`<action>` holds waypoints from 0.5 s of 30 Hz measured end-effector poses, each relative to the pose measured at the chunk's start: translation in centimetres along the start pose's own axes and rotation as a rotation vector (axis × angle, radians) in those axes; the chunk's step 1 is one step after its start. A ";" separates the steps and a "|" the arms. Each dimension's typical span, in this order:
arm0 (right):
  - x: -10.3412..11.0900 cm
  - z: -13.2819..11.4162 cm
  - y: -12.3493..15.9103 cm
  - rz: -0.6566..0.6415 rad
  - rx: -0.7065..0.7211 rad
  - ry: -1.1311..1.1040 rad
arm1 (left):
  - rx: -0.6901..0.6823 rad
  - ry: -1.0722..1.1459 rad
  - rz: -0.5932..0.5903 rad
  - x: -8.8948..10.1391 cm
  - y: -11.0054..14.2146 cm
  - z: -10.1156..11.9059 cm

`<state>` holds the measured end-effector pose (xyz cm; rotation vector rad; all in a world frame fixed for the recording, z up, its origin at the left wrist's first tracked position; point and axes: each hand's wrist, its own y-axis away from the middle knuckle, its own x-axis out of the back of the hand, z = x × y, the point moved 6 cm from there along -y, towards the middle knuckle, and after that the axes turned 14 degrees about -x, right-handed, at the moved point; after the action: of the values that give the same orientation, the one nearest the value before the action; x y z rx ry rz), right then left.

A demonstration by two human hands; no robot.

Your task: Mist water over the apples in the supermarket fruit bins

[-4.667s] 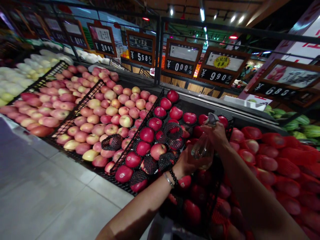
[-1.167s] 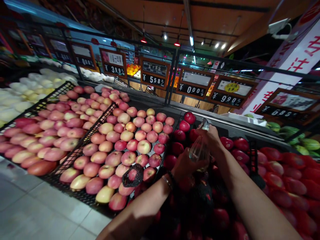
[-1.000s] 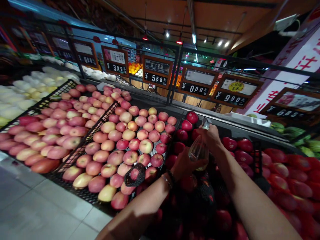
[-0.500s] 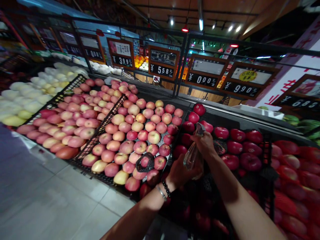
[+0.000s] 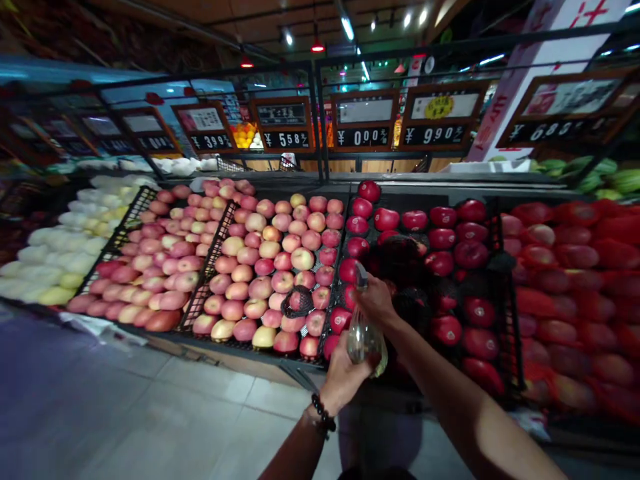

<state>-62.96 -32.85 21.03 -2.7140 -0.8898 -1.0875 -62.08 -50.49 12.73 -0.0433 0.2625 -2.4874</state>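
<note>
A clear spray bottle (image 5: pixel 364 339) with a grey head is held between my two hands, over the front of the dark red apples (image 5: pixel 443 243). My left hand (image 5: pixel 345 373), with a black bead bracelet at the wrist, is wrapped around the lower part of the bottle. My right hand (image 5: pixel 376 301) grips the bottle's head from above; its fingers are partly hidden. Several pink apples (image 5: pixel 293 243) fill the crate just left of my hands. A black foam net (image 5: pixel 297 302) lies among these apples.
Black crate dividers (image 5: pixel 215 243) separate the fruit. Pale wrapped fruit (image 5: pixel 65 250) is at the far left, red-netted fruit (image 5: pixel 575 280) at the right. Price signs (image 5: pixel 283 125) hang from a black rail behind. Grey floor tiles (image 5: pixel 200 400) lie in front.
My view has turned right and levelled. My hands and the spray bottle have drawn back toward me, lower in view. Both hands keep their hold on the bottle.
</note>
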 end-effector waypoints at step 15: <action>-7.6 8.9 13.0 -0.259 -0.137 -0.049 | 0.328 -0.150 0.024 1.0 17.3 -6.1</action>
<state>-54.86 -44.78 11.08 -2.8041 -1.2480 -1.1692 -53.22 -63.52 3.31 -0.0886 -0.2067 -2.4567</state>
